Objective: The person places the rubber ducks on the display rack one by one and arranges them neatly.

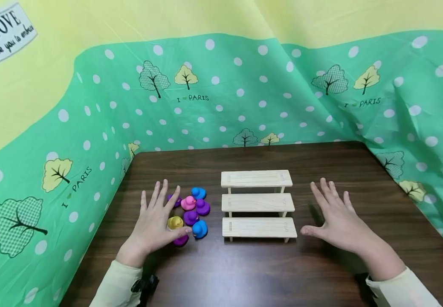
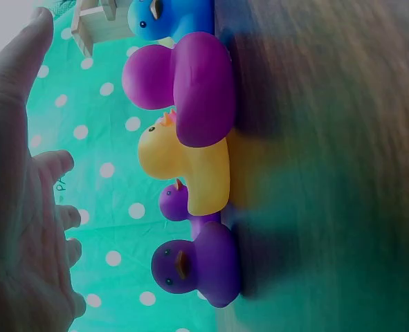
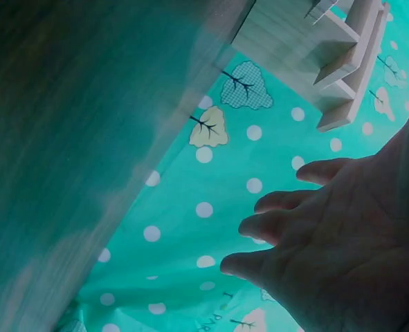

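Note:
My left hand (image 1: 153,224) is spread above the table beside a cluster of small toy ducks, its thumb passing over part of them. Among the ducks are a yellow duck (image 1: 175,223), a pink duck (image 1: 188,203), two blue ones and several purple ones; a purple duck (image 2: 204,90) stands close in the left wrist view. To the right of them stands a three-step wooden shelf (image 1: 259,202) of pale wood. My right hand (image 1: 336,217) hovers with spread fingers to the right of the shelf and holds nothing.
Everything stands on a dark brown wooden table (image 1: 244,273). A green and yellow cloth (image 1: 225,89) with white dots and printed trees hangs along the back and both sides. A dark band sits at the left wrist.

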`<state>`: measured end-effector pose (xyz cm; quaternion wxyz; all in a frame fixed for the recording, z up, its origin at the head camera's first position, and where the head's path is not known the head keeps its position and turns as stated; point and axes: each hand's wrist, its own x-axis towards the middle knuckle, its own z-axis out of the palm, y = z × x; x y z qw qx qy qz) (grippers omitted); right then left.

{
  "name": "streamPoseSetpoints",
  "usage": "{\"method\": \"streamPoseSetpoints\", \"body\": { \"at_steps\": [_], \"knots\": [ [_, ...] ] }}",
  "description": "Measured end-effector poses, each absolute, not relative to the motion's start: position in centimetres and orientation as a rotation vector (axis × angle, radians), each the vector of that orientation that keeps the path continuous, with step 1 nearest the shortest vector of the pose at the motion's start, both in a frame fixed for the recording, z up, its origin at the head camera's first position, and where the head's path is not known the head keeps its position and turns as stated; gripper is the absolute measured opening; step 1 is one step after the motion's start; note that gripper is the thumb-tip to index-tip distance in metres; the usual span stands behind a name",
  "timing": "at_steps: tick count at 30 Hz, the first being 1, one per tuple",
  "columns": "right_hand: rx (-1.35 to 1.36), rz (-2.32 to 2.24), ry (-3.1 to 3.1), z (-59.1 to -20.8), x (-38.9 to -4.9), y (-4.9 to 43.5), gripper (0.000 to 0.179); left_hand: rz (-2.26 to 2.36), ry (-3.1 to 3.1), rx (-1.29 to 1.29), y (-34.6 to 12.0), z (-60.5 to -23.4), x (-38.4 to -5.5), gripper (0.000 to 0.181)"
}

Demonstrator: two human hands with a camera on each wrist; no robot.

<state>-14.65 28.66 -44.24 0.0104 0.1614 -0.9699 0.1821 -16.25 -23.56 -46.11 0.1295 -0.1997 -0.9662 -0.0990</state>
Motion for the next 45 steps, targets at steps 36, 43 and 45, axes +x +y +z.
{"method": "streamPoseSetpoints", "body": {
  "at_steps": [36, 43, 45],
  "knots": [
    [0.694, 1.189, -3.15, -44.7, -16.4, 26.0, 0.081, -0.796, -2.878, -0.463, -24.7, -45.7, -21.5, 0.051],
    [0.77, 1.234, -3.12, -45.2, -17.0, 26.2, 0.07, -0.804, -2.9, -0.304, -24.9, -46.4, -22.1, 0.043],
    [0.772, 1.279, -3.117, -45.4, -17.1, 26.2, 0.068, -0.823, -2.905, -0.266, -24.8, -46.6, -22.3, 0.04]
  ]
}}
